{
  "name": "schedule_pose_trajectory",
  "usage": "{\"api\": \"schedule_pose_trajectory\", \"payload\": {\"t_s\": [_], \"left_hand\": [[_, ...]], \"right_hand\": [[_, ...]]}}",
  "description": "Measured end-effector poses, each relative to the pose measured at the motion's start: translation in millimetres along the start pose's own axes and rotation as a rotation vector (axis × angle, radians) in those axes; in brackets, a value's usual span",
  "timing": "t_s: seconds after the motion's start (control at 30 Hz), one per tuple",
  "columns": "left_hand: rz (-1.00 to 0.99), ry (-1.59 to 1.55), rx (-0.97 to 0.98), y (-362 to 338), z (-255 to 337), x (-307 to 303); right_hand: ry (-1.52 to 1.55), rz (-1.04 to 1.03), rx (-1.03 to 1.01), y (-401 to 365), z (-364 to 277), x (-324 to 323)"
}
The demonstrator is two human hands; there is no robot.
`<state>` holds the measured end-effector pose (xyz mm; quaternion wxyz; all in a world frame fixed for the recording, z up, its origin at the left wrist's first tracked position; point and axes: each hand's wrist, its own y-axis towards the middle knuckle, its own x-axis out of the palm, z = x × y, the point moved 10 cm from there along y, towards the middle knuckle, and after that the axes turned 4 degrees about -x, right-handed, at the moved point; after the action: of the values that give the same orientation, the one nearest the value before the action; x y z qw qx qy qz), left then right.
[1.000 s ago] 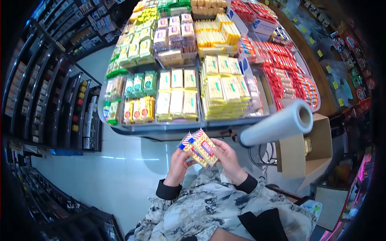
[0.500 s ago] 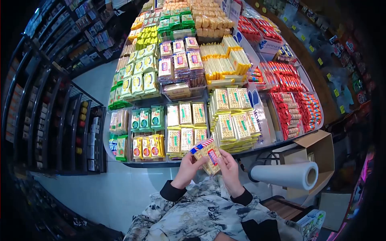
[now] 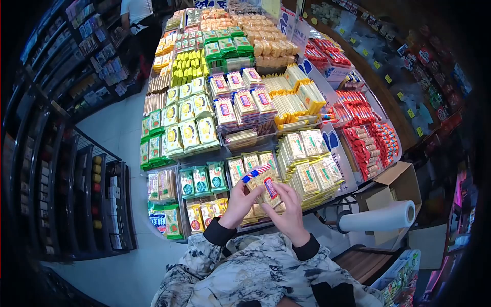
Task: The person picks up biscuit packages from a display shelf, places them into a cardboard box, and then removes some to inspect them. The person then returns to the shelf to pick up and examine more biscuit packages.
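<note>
Both my hands hold one pack of crackers [image 3: 263, 183], a clear wrapper with a red, white and blue striped end and a red label. My left hand [image 3: 239, 202] grips its left edge. My right hand [image 3: 286, 210] closes on its right and lower side. I hold the pack over the near edge of a display table [image 3: 153, 225], just above stacked yellow-green cracker packs [image 3: 307, 163]. Both sleeves are patterned white and black with dark cuffs.
The table carries rows of packaged biscuits: green packs [image 3: 199, 179], yellow packs [image 3: 186, 128], red packs [image 3: 365, 146]. A roll of clear bags [image 3: 381, 217] hangs at the table's right corner by an open cardboard box [image 3: 401, 187]. Dark shelving [image 3: 76, 199] lines the left aisle, where a person [image 3: 138, 15] stands far back.
The view has tilted up and closer to the table. My hands, still holding the pack, now sit over the table's front stacks instead of below its edge.
</note>
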<state>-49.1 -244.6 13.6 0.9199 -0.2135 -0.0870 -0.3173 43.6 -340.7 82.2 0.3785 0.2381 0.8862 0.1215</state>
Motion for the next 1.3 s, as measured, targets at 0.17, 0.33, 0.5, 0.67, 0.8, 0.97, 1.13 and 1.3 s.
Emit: {"api": "schedule_pose_trajectory", "payload": {"t_s": [0.17, 0.33, 0.5, 0.67, 0.8, 0.97, 1.13, 1.3], "left_hand": [[-0.024, -0.091, 0.012, 11, 17, -26], [-0.053, -0.193, 0.096, 29, 51, -52], [-0.030, -0.274, 0.120, 50, 83, -77], [0.015, -0.262, 0.062, 60, 89, -93], [0.025, -0.283, 0.020, 66, 81, -105], [0.059, -0.294, -0.004, 74, 76, -126], [0.097, -0.296, -0.035, 72, 83, -139], [0.104, -0.338, -0.035, 73, 87, -140]], "right_hand": [[0.055, 0.040, 0.012, 26, -12, 21], [0.122, 0.015, 0.045, 70, -21, 34], [-0.054, 0.179, -0.158, 155, -38, 19], [-0.260, 0.211, -0.241, 252, -17, 43], [-0.480, 0.111, -0.059, 311, 20, 78], [-0.602, 0.016, 0.020, 351, 49, 117], [-0.645, -0.019, 0.003, 371, 56, 142], [-0.666, -0.028, 0.008, 374, 62, 154]]}}
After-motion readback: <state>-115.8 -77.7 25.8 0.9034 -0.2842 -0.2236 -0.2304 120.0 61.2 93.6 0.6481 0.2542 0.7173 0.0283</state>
